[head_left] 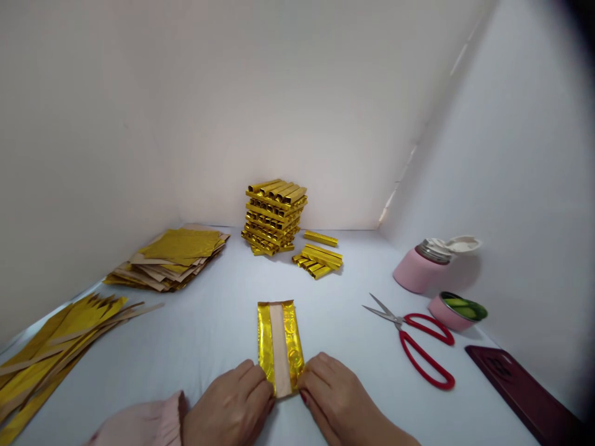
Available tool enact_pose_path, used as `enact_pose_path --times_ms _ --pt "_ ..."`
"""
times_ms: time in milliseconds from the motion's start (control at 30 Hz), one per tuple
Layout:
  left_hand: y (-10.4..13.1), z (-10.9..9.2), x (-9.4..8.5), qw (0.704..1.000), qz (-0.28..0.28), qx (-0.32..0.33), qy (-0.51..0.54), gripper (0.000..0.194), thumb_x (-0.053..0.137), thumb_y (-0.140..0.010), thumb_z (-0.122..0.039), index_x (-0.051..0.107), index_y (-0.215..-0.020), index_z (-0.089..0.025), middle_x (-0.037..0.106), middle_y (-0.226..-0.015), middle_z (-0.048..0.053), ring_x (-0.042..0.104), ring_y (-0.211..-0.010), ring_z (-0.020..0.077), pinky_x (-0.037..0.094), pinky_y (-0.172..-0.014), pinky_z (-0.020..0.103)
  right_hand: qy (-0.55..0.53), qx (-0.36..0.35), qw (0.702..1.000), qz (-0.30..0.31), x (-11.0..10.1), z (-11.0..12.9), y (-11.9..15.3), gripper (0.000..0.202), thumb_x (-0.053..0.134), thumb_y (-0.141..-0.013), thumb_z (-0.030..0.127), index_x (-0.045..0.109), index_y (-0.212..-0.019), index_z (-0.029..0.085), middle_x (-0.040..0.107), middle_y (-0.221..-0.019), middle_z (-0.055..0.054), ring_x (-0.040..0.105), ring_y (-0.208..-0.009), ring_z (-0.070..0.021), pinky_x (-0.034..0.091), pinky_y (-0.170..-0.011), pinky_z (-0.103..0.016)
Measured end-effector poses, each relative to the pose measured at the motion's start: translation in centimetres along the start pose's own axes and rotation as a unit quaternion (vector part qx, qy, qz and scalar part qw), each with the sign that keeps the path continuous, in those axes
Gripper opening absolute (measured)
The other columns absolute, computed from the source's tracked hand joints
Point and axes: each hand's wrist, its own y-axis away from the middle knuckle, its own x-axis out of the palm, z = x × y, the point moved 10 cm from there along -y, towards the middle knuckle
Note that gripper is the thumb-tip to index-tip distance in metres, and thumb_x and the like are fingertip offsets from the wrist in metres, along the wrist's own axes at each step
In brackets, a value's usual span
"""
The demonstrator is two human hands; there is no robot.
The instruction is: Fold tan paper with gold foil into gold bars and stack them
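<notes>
Left hand (239, 399) and right hand (335, 393), fingers pinching opposite near corners of a shiny gold, tan-striped paper rectangle (280, 341) lying between them, probably to press folds flat; beyond the fingers, square gold foil tubes (275, 218) stacked crosswise, likely for steadiness; pale table (195, 341) underneath, plain white walls (297, 99) around

The folded foil-paper sheet (281, 341) shows creased, mirror-glossy gold metallic film on both sides of a smooth, matt tan paper band; the stacked tubes (275, 217) have the same shiny gold foil finish, while the sheet pile (181, 248) and cut strips (69, 337) mix foil with dull paper. The scissors (398, 322) pair smooth grey metal blades with glossy red plastic-looking handles. Beneath, the worktop (204, 328) looks smooth and matt, and the sleeve (144, 424) is soft, gathered cloth.
</notes>
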Motion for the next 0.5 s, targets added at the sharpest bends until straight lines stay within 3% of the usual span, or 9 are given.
enact_pose_path --times_ms 200,367,500 --pt "-0.1 1.0 0.6 0.998 0.027 -0.036 0.051 0.022 0.051 -0.08 -0.001 0.059 -0.088 -0.02 0.065 -0.084 0.002 0.061 -0.073 0.0197 0.053 -0.064 0.029 -0.076 0.06 0.995 0.004 0.5 -1.6 0.1 0.025 0.036 -0.088 0.007 0.058 -0.085 0.018 0.061 -0.076 -0.007 0.054 -0.07 -0.019 0.047 -0.064 -0.031" --pt "-0.4 1.9 0.7 0.992 0.053 -0.092 0.074 0.016 0.05 -0.086 -0.006 0.06 -0.087 -0.019 0.065 -0.081 0.003 0.063 -0.073 0.0209 0.054 -0.062 0.03 -0.132 0.116 0.984 0.011 0.9 -2.9 0.3 0.02 0.043 -0.087 0.008 0.06 -0.088 0.019 0.062 -0.081 -0.005 0.055 -0.075 -0.019 0.048 -0.068 -0.03" --pt "-0.3 1.1 0.4 0.995 0.054 -0.058 0.06 0.018 0.058 -0.081 -0.004 0.061 -0.09 -0.02 0.065 -0.088 0.002 0.062 -0.077 0.0202 0.054 -0.064 0.029 -0.121 0.121 0.985 0.011 1.1 -2.9 0.3 0.019 0.046 -0.087 0.008 0.061 -0.086 0.02 0.062 -0.08 -0.005 0.055 -0.076 -0.019 0.047 -0.068 -0.03"
